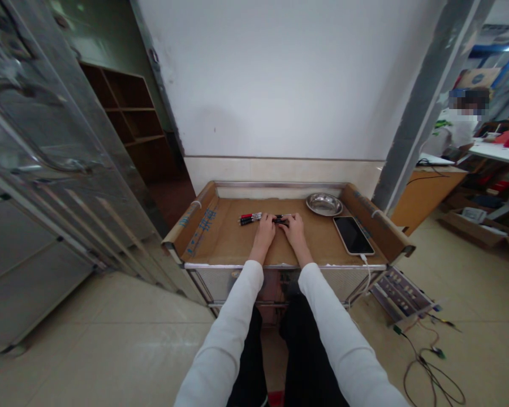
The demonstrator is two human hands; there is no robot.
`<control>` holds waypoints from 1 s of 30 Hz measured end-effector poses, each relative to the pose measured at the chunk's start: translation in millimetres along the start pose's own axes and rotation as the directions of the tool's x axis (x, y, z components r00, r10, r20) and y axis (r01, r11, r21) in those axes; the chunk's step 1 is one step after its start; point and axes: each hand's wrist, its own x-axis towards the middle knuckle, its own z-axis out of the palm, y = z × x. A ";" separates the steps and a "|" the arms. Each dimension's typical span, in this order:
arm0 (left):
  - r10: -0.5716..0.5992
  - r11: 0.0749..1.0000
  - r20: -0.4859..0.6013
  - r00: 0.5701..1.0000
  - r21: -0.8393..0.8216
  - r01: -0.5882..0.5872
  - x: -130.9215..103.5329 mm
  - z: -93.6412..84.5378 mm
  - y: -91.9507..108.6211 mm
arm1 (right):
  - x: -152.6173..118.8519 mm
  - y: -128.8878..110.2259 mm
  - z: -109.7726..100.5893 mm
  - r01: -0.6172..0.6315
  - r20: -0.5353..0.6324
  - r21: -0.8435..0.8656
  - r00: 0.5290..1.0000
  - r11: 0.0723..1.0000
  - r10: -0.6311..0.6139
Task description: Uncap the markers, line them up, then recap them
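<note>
Several pens (249, 219) with red, black and silver barrels lie side by side across the cardboard-covered top of a small cart (237, 246). My left hand (263, 233) is closed over the middle of the bundle, and the pens' left ends stick out past it. Close by on the right, my right hand (294, 230) has its fingers bent round the other ends. Dark pen parts show between the two hands. The fingers partly cover the pens, so their exact grip is hard to make out.
A round metal dish (324, 204) stands at the back right of the cart. In front of it lies a phone (353, 236) with a white cable (368, 271) plugged in. Cardboard sides rise at both ends. An electrical panel (402, 297) and loose wires are on the floor at right.
</note>
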 end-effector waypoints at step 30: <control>0.004 0.989 0.074 0.997 0.147 -0.015 -0.3 1.7 -1.4 | -3.0 -12.3 -10.5 -0.100 0.000 -0.201 0.995 0.974 0.103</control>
